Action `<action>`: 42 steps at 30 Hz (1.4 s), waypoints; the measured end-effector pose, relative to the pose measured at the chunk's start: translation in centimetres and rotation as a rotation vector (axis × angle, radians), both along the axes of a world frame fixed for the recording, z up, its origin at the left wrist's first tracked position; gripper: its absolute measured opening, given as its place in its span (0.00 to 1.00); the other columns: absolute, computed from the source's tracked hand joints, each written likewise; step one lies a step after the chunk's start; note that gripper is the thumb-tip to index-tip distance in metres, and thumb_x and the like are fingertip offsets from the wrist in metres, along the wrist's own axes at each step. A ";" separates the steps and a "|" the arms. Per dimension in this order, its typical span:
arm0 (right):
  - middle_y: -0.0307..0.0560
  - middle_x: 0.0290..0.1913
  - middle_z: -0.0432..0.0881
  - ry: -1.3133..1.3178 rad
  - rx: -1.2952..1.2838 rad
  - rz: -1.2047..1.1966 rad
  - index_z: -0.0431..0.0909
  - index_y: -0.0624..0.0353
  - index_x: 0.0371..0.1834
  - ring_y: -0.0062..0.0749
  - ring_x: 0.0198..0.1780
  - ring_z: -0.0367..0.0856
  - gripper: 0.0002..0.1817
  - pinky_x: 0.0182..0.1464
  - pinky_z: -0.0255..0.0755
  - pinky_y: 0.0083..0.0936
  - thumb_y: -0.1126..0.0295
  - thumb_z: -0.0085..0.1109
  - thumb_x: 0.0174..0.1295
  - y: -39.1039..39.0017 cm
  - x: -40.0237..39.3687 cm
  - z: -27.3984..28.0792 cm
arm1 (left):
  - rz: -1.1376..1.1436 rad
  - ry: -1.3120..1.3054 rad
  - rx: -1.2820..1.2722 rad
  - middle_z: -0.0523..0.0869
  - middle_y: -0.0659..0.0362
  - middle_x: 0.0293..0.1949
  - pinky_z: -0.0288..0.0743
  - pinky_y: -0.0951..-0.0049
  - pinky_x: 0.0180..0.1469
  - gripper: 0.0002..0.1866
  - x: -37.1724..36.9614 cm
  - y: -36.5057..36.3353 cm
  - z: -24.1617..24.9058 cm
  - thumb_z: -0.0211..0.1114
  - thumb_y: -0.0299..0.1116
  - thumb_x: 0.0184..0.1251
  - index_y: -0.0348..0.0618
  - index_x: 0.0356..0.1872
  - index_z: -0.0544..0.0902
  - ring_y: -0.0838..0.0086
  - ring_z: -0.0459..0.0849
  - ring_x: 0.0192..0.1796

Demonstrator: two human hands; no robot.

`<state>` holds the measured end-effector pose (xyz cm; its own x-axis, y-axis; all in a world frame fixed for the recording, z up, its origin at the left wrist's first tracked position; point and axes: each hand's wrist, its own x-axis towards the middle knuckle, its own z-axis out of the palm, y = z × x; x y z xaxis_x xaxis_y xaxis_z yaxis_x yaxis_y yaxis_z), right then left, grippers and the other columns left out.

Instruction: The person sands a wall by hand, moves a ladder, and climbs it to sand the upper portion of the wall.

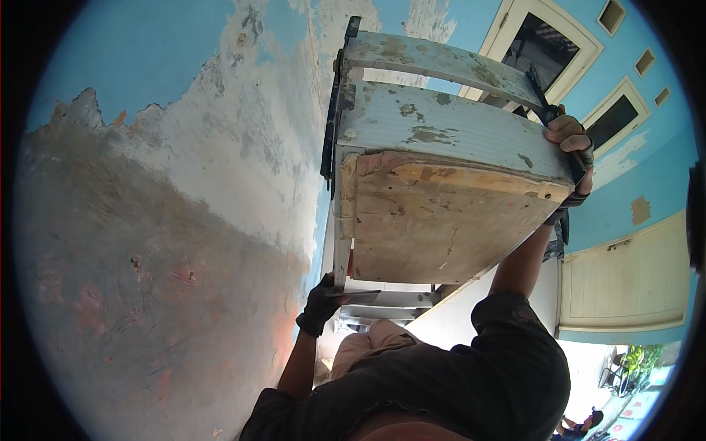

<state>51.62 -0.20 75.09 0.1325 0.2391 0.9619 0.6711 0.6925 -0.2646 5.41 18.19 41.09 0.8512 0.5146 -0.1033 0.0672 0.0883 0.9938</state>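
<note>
In front of me stands a worn metal stepladder point(456, 117), its broad steps spotted with old paint and stains. A stained wooden board point(441, 213) rests on it, just below the upper steps in the view. My right hand point(570, 141), in a dark fingerless glove, is closed around the ladder's right side rail near the top. Lower down, my left hand point(321, 303), gloved the same way, grips the left side of the ladder beside a lower step point(390, 298). Part of its fingers is hidden behind the rail.
Close on the left is a wall point(162, 250) with bare plaster and peeling blue paint. A framed window point(540, 48) and a cream door point(625, 279) are on the right. Another person point(581, 425) and green plants point(641, 361) appear at the lower right.
</note>
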 end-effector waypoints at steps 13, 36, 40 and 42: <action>0.56 0.40 0.85 0.103 -0.340 0.156 0.79 0.61 0.35 0.42 0.50 0.78 0.24 0.71 0.58 0.49 0.50 0.42 0.72 -1.1 0.2 5.4 | -0.132 0.063 0.268 0.71 0.48 0.73 0.72 0.62 0.67 0.09 1.7 1.4 8.4 0.82 0.26 0.48 0.46 0.32 0.93 0.55 0.74 0.72; 0.52 0.45 0.84 -0.339 -0.866 -0.705 0.83 0.67 0.54 0.43 0.51 0.84 0.27 0.53 0.78 0.35 0.56 0.74 0.60 4.1 -3.6 11.1 | -0.094 -0.025 0.490 0.82 0.51 0.55 0.75 0.62 0.59 0.11 2.9 1.5 9.7 0.83 0.29 0.52 0.44 0.33 0.88 0.55 0.80 0.58; 0.53 0.45 0.85 -0.437 -0.920 -0.751 0.84 0.65 0.51 0.47 0.50 0.85 0.28 0.53 0.78 0.39 0.50 0.72 0.60 3.8 -2.9 12.2 | -0.062 -0.154 0.582 0.82 0.51 0.55 0.76 0.62 0.59 0.10 3.8 0.8 12.9 0.82 0.28 0.54 0.45 0.34 0.88 0.54 0.80 0.59; 0.54 0.44 0.85 -0.487 -0.938 -0.738 0.84 0.64 0.51 0.48 0.49 0.85 0.30 0.53 0.77 0.40 0.46 0.70 0.60 4.0 -2.7 13.5 | 0.015 -0.197 0.606 0.83 0.51 0.55 0.76 0.61 0.60 0.10 4.3 0.5 14.2 0.82 0.28 0.54 0.45 0.34 0.88 0.54 0.80 0.60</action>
